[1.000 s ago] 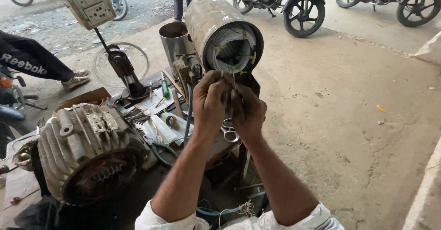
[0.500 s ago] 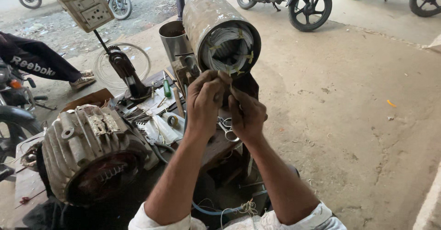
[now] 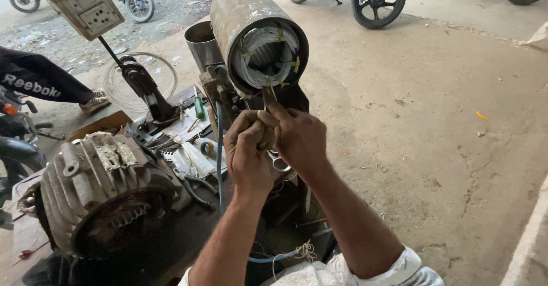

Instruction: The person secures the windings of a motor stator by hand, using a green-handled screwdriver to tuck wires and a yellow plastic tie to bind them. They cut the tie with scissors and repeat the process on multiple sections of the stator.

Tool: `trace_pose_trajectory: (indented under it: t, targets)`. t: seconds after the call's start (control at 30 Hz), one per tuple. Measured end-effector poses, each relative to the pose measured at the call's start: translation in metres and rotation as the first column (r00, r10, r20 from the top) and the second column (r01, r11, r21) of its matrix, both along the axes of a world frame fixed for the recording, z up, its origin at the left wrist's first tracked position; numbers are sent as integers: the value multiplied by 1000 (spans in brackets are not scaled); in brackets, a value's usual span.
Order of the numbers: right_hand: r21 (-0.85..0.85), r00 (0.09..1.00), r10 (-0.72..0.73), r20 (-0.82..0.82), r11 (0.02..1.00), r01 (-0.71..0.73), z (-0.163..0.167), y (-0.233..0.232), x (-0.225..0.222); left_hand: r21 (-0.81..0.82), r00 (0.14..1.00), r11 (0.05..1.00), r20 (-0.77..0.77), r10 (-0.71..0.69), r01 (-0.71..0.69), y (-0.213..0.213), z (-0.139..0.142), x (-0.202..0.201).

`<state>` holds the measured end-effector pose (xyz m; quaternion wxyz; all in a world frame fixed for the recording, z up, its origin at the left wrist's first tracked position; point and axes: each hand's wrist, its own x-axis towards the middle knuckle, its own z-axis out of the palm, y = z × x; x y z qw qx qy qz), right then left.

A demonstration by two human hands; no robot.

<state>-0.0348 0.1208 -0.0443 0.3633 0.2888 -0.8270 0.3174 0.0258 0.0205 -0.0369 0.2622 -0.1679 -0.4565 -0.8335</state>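
Top left: pale, boxy switchboard [image 3: 85, 3] with sockets, mounted on a dark slanted rod. On a dark sleeve [image 3: 34, 80] at far left, white lettering, not copied here. Small green bottle [image 3: 199, 108] upright on the cluttered bench [image 3: 171, 240], among papers and loose tools.

Centre: rusty, dented metal cylinder [image 3: 251, 23], a motor stator, lying on its side with open end toward the camera; inside, a ring of glossy white wire windings [image 3: 265, 55] tied with yellowish strips. Behind it, a dull grey metal can [image 3: 200, 40]. Lower left: ribbed cast motor housing [image 3: 97, 189], grey and grimy, dark hollow facing front. Concrete floor [image 3: 434, 132] rough and stained; motorcycle wheel [image 3: 378, 0] at the top.

Just below the stator's open mouth, both hands close together, touching. Left hand [image 3: 249, 154] curled tight around something small, not clear what. Right hand [image 3: 298, 137] pinched narrow, forefinger raised toward the lower rim of the windings, gripping a thin strip or wire end. Metal scissor loops [image 3: 278, 161] showing beneath the hands.
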Motion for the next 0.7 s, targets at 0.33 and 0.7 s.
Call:
trace_pose_trajectory:
  t: [0.33,0.7]
  targets:
    - [61,998,-5,-58,998,8,-3,18,-21,63,995,995,-52,87,-83,40,-8,-2]
    - [-514,801,457,387,828,-224,-6,57,24,-787,906,460,-294,305,-410,0,11,22]
